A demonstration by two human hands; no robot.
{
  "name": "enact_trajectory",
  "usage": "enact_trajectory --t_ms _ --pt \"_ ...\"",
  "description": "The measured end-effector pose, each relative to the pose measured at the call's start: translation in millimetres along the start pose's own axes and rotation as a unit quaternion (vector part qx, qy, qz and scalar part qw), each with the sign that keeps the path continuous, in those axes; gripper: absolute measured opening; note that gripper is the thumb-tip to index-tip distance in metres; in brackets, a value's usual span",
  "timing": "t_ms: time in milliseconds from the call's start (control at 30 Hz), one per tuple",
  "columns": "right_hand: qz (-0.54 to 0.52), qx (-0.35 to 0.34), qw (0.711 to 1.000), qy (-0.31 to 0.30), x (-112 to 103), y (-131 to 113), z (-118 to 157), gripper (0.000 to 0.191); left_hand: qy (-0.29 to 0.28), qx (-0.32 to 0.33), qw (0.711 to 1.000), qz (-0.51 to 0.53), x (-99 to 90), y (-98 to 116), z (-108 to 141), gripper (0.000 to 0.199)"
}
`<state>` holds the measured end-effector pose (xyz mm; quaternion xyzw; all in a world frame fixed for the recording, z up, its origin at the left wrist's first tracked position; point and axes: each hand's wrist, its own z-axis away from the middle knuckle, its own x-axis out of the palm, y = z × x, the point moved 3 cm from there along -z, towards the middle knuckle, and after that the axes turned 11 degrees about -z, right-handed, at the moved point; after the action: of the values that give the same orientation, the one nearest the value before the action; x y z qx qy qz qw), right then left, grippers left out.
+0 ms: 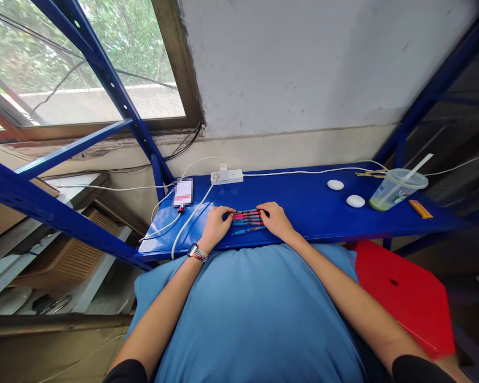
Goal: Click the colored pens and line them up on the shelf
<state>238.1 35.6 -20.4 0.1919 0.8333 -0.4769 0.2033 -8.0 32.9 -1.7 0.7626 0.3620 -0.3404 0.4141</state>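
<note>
Several pens (246, 217) lie side by side in a row on the blue shelf top (299, 210), red, pink, blue and dark ones among them. One blue pen (247, 230) sits slightly apart, nearest to my body. My left hand (217, 226), with a watch on its wrist, has its fingers closed at the left end of the dark pen (245, 211) at the far side of the row. At that pen's right end, my right hand (276, 219) pinches with thumb and fingers. My fingers partly hide the pen ends.
A white power strip (233, 176) with cables and a phone (183, 192) stand at the back left. To the right are two white oval objects (335, 184), a plastic cup (397, 189) with a straw, and an orange packet (420, 209). A red stool (407, 292) is at lower right.
</note>
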Motion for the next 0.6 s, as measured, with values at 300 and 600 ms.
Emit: enact_trajectory --t_ms 300,600 --pt "-0.017 -0.002 1.0 0.005 -2 -3 3 0.036 0.021 0.016 1.0 0.015 -6.7 10 5 0.023" --pt "-0.072 0.014 0.997 0.037 -10 -2 3 0.03 -0.051 0.195 0.979 -0.001 -20.7 41 32 0.009"
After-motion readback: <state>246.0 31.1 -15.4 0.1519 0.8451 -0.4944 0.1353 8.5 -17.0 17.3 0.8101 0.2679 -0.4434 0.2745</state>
